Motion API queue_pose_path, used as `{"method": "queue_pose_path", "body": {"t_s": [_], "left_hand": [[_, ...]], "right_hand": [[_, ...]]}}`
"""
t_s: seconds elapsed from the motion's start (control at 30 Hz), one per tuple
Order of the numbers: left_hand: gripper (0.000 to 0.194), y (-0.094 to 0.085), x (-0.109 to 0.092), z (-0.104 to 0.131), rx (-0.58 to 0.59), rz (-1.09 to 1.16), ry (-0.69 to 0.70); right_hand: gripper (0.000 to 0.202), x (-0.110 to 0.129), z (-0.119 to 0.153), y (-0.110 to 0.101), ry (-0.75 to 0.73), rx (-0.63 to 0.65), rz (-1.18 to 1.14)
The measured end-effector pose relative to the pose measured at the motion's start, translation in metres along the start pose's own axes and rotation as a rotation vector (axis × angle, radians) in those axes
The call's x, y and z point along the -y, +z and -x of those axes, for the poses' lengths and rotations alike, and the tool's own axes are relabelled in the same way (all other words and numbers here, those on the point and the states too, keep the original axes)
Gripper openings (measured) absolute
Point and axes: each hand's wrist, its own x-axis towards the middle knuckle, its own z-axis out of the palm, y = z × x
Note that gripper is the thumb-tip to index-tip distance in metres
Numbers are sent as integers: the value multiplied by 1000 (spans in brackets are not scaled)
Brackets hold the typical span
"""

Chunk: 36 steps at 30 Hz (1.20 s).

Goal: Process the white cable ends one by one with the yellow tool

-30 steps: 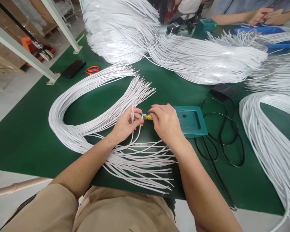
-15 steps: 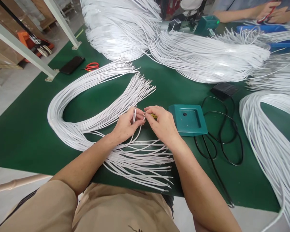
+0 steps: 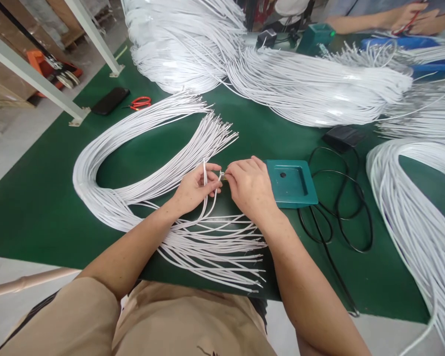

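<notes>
My left hand [image 3: 197, 187] is closed on white cables [image 3: 205, 180]; one stands up between its fingers and another bends toward its fingertips. Opposite it, my right hand [image 3: 250, 185] is closed round a small tool with a metal tip [image 3: 222, 175], most of it hidden by the fingers. That tip meets the cable end at the left fingertips. Below both hands, loose cable ends [image 3: 222, 242] fan out to the right. They belong to a curved white cable bundle [image 3: 91, 173] lying on the green table [image 3: 29, 207].
A teal tray-like device [image 3: 292, 183] sits just right of my right hand, near looped black cords [image 3: 341, 198]. Behind lie large white cable bundles [image 3: 319, 86], red-handled snips [image 3: 140, 103] and a black phone [image 3: 110, 101]. Another bundle [image 3: 404, 212] is at right. Across the table, a co-worker's hands [image 3: 411, 20] hold a red tool.
My right hand has turned over and shifted slightly right, so its back faces up and covers the tool's yellow part. The left hand keeps hold of the cables, its fingers slightly more spread.
</notes>
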Motion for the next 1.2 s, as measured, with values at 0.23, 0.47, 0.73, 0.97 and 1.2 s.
{"method": "queue_pose_path", "body": {"t_s": [0.23,0.47,0.73,0.97,1.2], "left_hand": [[40,-2,4,-6,-82,-45,-75],[40,-2,9,-9,-81,-118,-87],[40,-1,14,-11,-67,-184,-116],[41,-3,10,-11,-46,-165,-158],[50,-11,4,-11,-107,-118,-118]], "right_hand": [[19,-17,1,-2,24,119,206],[20,-20,-2,1,8,88,188],[20,-18,-1,1,39,74,216],[34,-30,9,-3,256,-116,345],[26,-19,6,-9,163,-124,203]]}}
